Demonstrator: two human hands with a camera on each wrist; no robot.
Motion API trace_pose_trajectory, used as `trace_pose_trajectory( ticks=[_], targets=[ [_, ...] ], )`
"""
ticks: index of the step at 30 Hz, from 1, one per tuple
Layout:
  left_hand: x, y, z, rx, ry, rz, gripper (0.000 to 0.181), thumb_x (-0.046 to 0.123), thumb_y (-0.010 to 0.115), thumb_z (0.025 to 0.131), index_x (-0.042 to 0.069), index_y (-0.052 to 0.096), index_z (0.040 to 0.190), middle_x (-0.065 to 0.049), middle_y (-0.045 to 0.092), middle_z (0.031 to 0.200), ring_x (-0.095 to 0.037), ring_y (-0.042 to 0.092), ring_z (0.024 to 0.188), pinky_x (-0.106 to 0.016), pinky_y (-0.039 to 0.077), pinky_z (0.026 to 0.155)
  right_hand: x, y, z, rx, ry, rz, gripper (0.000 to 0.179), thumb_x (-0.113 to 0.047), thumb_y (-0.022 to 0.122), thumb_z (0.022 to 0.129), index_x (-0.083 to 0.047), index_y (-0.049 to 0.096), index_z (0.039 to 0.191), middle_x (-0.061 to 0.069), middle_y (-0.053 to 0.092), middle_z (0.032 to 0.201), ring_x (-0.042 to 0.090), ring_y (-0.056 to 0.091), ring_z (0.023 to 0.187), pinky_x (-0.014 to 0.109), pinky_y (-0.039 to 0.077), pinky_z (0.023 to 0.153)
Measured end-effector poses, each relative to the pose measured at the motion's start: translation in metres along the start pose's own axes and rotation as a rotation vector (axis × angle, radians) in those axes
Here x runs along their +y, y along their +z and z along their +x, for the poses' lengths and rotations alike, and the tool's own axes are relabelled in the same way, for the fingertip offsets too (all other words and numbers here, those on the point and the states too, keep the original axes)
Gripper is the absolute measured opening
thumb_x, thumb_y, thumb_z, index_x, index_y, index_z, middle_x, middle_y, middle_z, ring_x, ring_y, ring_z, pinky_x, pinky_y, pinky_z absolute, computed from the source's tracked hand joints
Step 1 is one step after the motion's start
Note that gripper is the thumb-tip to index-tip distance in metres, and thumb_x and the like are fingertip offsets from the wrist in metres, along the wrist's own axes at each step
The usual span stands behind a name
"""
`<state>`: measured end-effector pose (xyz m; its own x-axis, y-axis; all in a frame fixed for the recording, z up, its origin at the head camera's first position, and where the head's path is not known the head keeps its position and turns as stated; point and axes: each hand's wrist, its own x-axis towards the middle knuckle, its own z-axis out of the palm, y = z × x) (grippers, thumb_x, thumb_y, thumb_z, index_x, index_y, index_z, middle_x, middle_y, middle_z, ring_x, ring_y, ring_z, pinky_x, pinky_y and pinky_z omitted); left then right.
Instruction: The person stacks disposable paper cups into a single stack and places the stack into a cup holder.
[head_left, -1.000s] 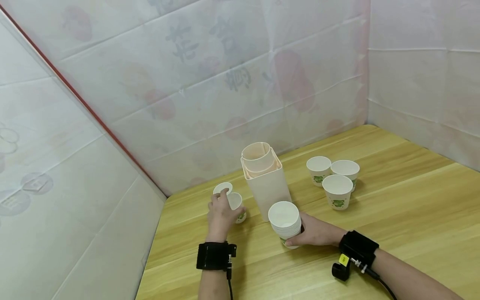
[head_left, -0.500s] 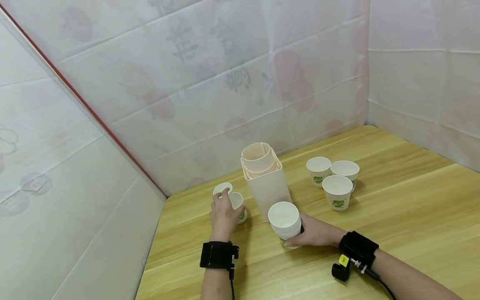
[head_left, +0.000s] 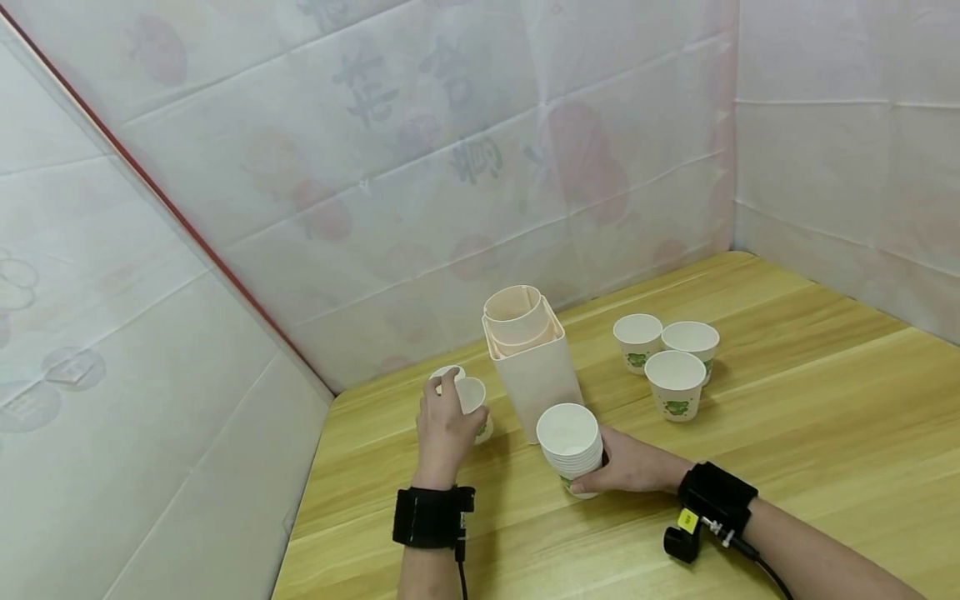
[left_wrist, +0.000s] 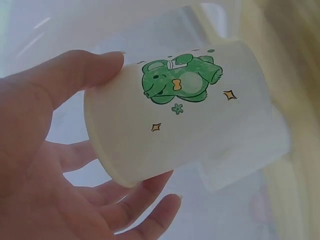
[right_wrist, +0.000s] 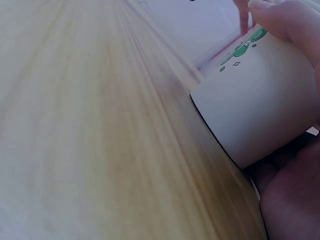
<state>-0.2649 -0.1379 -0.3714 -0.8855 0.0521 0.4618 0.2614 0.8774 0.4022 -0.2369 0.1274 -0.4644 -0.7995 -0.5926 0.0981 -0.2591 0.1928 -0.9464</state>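
My left hand [head_left: 444,425] grips a white paper cup [head_left: 474,402] with a green bear print [left_wrist: 177,85], thumb and fingers around its wall, slightly off the wooden table [head_left: 787,433]. A second single cup [head_left: 447,374] stands just behind it. My right hand [head_left: 626,462] holds a stack of nested paper cups [head_left: 572,446] that rests on the table; in the right wrist view the stack's bottom cup [right_wrist: 255,117] touches the wood. A tall cream holder [head_left: 534,367] stands between the hands.
Three single paper cups [head_left: 675,392] stand in a cluster at the right rear. White printed sheets [head_left: 450,167] wall the table at the back, left and right. Black wrist straps [head_left: 433,515] sit on both arms.
The left hand has closed around the nearer cup and lifted it slightly toward the cup behind. The right hand and the stack have stayed put.
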Motion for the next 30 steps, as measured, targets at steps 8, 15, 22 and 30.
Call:
trace_pose_trajectory(
  ticks=[8, 15, 22, 30],
  targets=[
    [0.019, -0.018, -0.003, 0.023, 0.04, -0.048, 0.069, 0.027, 0.083, 0.079, 0.005, 0.053, 0.137, -0.024, 0.059, 0.125, -0.037, 0.06, 0.109, -0.049, 0.051, 0.089, 0.001, 0.0, 0.001, -0.006, -0.002, 0.022, 0.076, -0.025, 0.078, 0.086, -0.012, 0.034, 0.147, 0.005, 0.052, 0.139, 0.026, 0.049, 0.129, 0.052, 0.033, 0.109],
    [0.034, -0.035, -0.007, 0.057, 0.081, -0.071, 0.07, 0.029, 0.083, 0.08, 0.006, 0.053, 0.138, -0.023, 0.06, 0.126, -0.038, 0.059, 0.113, -0.049, 0.051, 0.093, 0.002, 0.0, 0.001, -0.009, -0.009, 0.026, 0.078, -0.024, 0.078, 0.086, -0.011, 0.033, 0.148, 0.006, 0.051, 0.14, 0.028, 0.047, 0.131, 0.053, 0.032, 0.11],
    [0.046, -0.049, -0.015, 0.119, 0.164, -0.078, 0.07, 0.029, 0.083, 0.079, 0.007, 0.052, 0.138, -0.021, 0.06, 0.125, -0.036, 0.06, 0.109, -0.047, 0.052, 0.09, 0.001, 0.0, 0.001, -0.006, -0.006, 0.023, 0.077, -0.024, 0.078, 0.086, -0.012, 0.034, 0.148, 0.006, 0.051, 0.14, 0.027, 0.048, 0.13, 0.053, 0.033, 0.109],
    [0.065, -0.057, -0.024, 0.11, 0.273, -0.205, 0.067, 0.025, 0.083, 0.08, 0.008, 0.052, 0.138, -0.014, 0.058, 0.127, -0.029, 0.057, 0.114, -0.044, 0.053, 0.091, 0.002, -0.001, 0.0, -0.011, -0.02, 0.006, 0.073, -0.025, 0.077, 0.087, -0.015, 0.036, 0.146, 0.004, 0.053, 0.138, 0.016, 0.052, 0.126, 0.041, 0.037, 0.108]
  ],
)
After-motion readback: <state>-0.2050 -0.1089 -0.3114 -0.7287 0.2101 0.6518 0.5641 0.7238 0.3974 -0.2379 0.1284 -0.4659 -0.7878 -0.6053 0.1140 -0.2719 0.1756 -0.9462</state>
